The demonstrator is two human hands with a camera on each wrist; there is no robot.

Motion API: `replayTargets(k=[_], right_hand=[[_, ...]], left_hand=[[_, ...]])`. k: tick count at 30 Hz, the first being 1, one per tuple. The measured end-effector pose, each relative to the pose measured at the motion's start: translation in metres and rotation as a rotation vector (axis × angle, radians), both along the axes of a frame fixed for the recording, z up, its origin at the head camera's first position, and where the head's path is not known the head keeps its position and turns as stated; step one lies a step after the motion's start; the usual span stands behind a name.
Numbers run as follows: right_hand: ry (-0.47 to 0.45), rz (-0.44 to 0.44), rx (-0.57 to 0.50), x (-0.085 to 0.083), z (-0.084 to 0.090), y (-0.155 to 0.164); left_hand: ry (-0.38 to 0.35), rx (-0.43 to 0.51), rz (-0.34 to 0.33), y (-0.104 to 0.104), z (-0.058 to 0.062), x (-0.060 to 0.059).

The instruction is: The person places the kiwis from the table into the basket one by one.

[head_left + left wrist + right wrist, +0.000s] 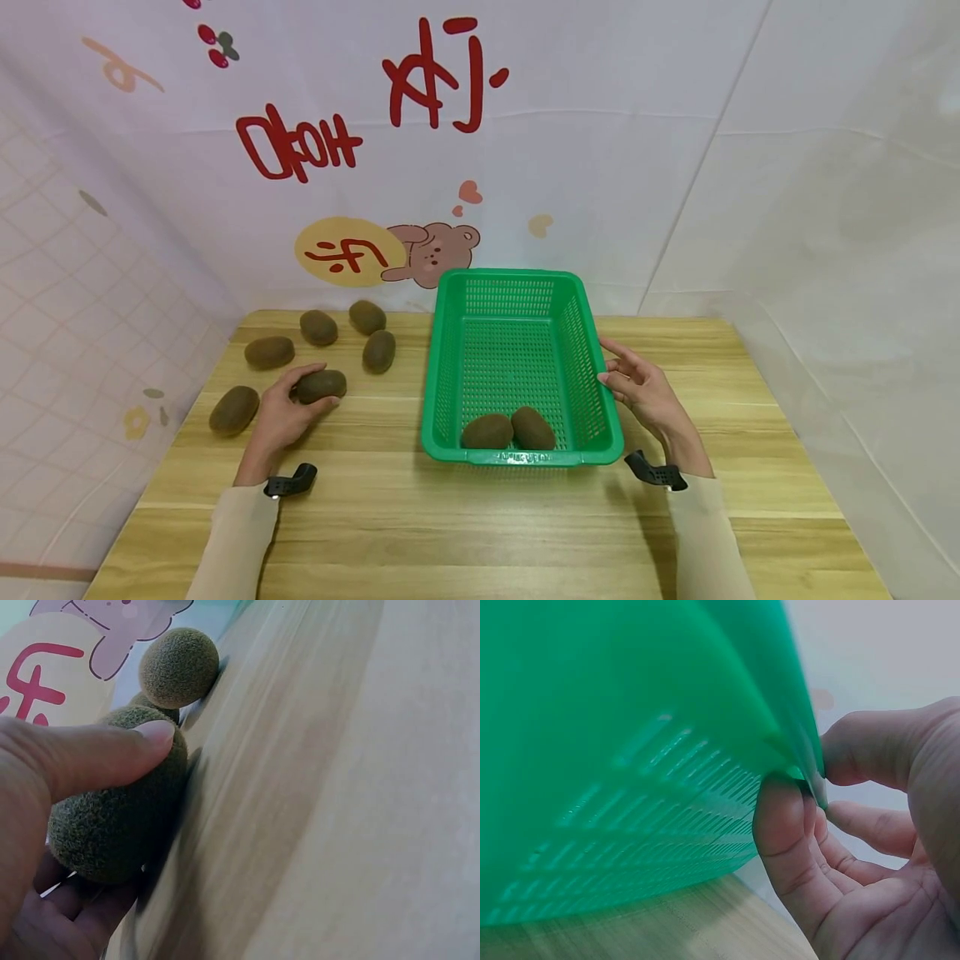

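Note:
My left hand (288,412) holds a brown, fuzzy kiwi (322,386) at the left of the table, its thumb along one side and the fingers round the other. Seen from the left wrist, that kiwi (124,814) is close against the wooden surface. At the right side of a green plastic basket (617,433), my right hand (651,390) pinches the rim. The right wrist view shows thumb and fingers on both sides of the basket's edge (799,705). Two kiwis, a left one (487,432) and a right one (533,428), lie in the basket's near end.
More kiwis lie around my left hand: one (234,410) left of it, one (270,353) beyond it, and several farther back, including one (378,352) nearer the basket. A printed cloth (585,150) hangs behind the wooden table (465,533).

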State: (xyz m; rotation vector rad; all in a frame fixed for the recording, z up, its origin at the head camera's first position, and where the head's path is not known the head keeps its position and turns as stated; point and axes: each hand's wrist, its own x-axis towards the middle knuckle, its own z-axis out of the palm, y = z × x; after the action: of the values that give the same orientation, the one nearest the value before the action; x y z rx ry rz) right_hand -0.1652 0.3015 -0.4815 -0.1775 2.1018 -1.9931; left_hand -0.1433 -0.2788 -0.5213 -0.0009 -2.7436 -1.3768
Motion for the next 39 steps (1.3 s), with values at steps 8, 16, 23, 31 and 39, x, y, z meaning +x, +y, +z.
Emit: replayTargets(k=[8,16,23,31,39], right_hand=[[0.002,0.003,0.016,0.0,0.0,0.0],[0.003,0.001,0.02,-0.001,0.0,0.0],[-0.007,-0.005,0.01,-0.001,-0.003,0.001],[0.0,-0.002,0.033,-0.001,-0.002,0.001],[-0.001,0.001,0.002,-0.001,-0.001,0.001]], left_hand=[[-0.03,0.016,0.026,0.002,-0.001,0.001],[-0.038,-0.023,0.049,0.007,0.004,0.001],[-0.023,-0.025,0.052,0.013,0.005,0.001],[0.006,0.002,0.036,0.023,0.013,0.0],[0.047,0.067,-0.007,0.035,0.024,0.0]])
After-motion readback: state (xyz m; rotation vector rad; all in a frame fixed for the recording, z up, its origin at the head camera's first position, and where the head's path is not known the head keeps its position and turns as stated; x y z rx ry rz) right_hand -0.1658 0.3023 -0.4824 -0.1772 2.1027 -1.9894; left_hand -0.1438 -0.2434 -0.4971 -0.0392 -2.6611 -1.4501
